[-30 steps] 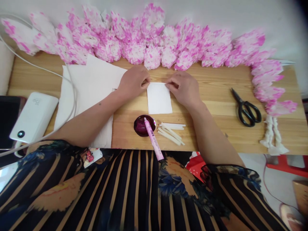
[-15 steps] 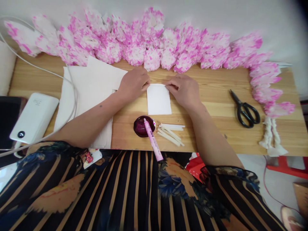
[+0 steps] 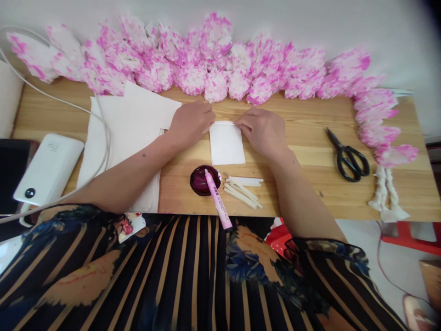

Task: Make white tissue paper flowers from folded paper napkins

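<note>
A small white square of tissue paper (image 3: 227,145) lies flat on the wooden table, with a narrow fold along its far edge. My left hand (image 3: 193,119) pinches the far left corner of that fold, its fingers closed. At the far right corner my right hand (image 3: 263,128) grips the same fold between thumb and fingertips. Just nearer to me than the paper, a pink marker pen (image 3: 217,200) rests with its tip over a dark dish (image 3: 198,181) of purple-pink colour. Beside it lie several thin white sticks (image 3: 243,195).
Pink-and-white paper flowers (image 3: 188,69) line the back of the table (image 3: 303,151) and curve down its right end. Black-handled scissors (image 3: 349,158) lie at right. Larger white paper sheets (image 3: 117,122), a power bank (image 3: 48,170) and its white cable (image 3: 65,100) are at left.
The folded strip at the paper's far edge shows a little more distinctly. Both hands stay at its corners; the whole view has shifted very slightly.
</note>
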### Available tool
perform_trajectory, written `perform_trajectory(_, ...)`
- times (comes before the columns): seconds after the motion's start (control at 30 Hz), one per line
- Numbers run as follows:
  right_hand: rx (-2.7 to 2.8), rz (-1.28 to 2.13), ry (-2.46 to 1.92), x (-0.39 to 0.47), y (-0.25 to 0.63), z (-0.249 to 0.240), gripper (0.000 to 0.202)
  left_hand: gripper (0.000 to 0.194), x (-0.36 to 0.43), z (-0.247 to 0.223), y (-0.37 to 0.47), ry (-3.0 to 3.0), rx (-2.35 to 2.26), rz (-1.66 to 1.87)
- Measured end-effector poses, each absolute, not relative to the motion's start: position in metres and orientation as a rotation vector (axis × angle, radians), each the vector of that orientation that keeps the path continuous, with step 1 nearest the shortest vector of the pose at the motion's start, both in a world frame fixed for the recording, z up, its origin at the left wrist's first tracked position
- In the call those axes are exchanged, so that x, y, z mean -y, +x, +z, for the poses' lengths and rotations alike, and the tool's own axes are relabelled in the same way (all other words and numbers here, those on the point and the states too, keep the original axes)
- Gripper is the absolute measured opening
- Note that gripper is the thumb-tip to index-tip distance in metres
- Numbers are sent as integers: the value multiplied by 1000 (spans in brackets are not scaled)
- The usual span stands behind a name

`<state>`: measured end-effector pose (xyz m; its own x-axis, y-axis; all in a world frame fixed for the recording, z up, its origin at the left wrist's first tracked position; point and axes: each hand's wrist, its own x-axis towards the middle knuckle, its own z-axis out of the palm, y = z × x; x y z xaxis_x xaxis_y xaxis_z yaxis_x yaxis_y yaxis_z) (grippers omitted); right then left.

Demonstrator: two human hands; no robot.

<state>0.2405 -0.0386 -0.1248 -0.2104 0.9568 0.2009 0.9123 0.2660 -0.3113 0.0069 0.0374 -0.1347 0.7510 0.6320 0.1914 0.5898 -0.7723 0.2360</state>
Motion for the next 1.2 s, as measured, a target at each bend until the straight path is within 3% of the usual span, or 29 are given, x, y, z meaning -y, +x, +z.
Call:
perform_trajectory(0.57,2278,156,-1958,42,228,-107,32,27,-34,-132,5,2787,-1005,381)
perform_trajectory(1.0,2178,190,-1674,38,238,-123,29,22,-36,-137,6,2731,-986,551)
perform_trajectory(1.2,2073,401,-1641,35,243,-125,19,19,-44,-137,2,2687,-1007,547)
